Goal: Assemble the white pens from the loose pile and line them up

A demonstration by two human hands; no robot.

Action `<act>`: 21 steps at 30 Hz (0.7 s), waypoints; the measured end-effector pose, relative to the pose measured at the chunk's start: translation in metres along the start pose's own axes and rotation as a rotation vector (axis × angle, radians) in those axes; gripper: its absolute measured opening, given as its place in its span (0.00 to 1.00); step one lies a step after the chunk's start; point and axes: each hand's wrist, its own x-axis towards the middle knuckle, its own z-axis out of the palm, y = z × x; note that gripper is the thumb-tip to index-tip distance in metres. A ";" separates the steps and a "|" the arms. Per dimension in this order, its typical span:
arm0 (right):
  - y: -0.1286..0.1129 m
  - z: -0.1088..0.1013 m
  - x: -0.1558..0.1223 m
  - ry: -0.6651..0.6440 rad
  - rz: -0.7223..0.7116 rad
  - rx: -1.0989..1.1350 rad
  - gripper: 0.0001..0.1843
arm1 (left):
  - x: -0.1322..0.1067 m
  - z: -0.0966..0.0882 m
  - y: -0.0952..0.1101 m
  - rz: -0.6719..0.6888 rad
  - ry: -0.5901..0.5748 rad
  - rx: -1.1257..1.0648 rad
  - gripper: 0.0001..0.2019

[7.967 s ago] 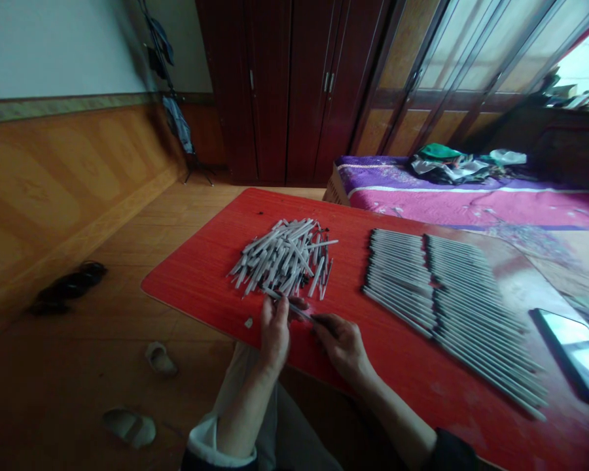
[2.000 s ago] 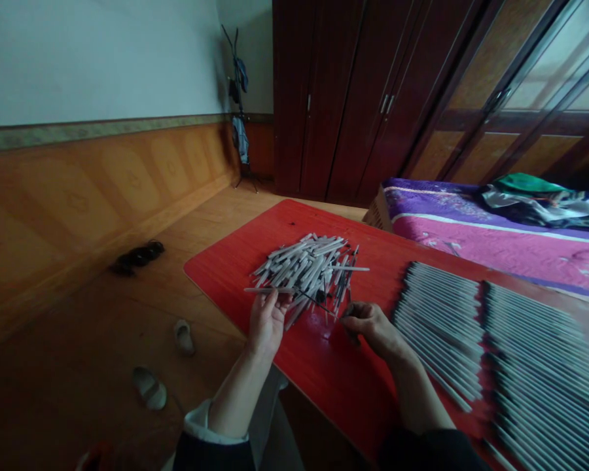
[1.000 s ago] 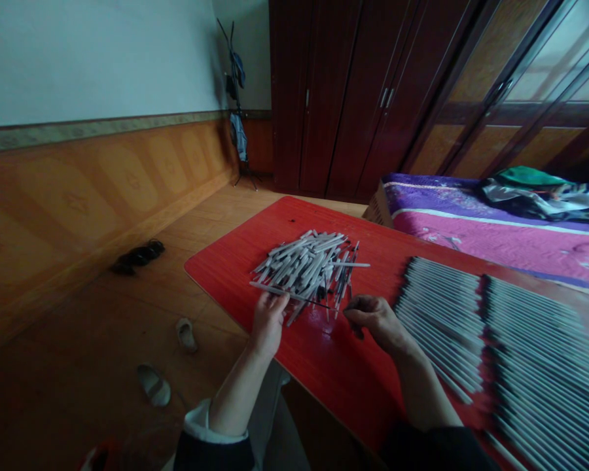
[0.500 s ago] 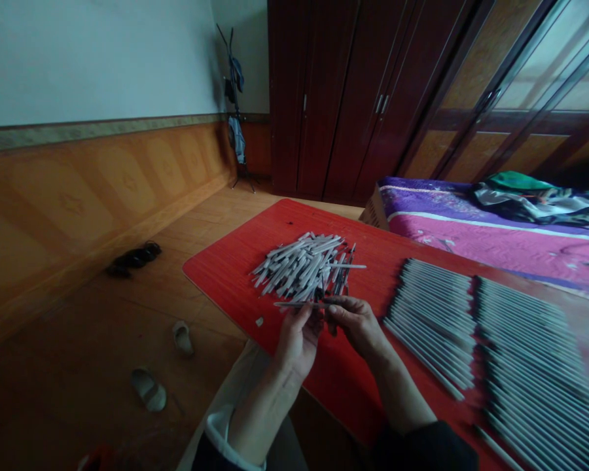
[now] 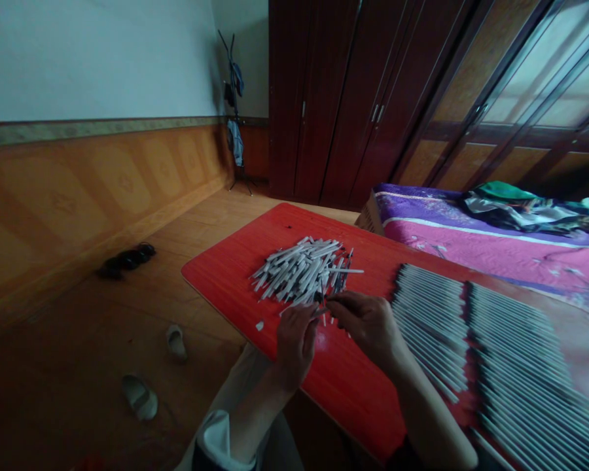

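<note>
My left hand (image 5: 294, 340) and my right hand (image 5: 366, 320) meet just in front of a loose pile of white pen barrels (image 5: 299, 271) on the red table (image 5: 235, 275). Both hands are closed in a pinch on one pen (image 5: 319, 313) held between them; the left grips its white barrel, the right its dark end. To the right, two neat rows of assembled pens (image 5: 476, 340) lie side by side on the table.
A small white scrap (image 5: 259, 325) lies near the table's front edge. Slippers (image 5: 140, 397) and dark shoes (image 5: 125, 258) are on the wooden floor at left. A bed with a purple cover (image 5: 471, 229) stands behind the table, with dark wardrobes (image 5: 324, 98) beyond.
My left hand took a white barrel from the pile and drew back toward me. The right hand moved left to meet it, and both now pinch the same pen.
</note>
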 end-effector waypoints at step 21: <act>0.105 0.020 0.088 -0.087 -0.040 -1.046 0.16 | 0.001 0.000 -0.012 -0.167 -0.142 -0.143 0.09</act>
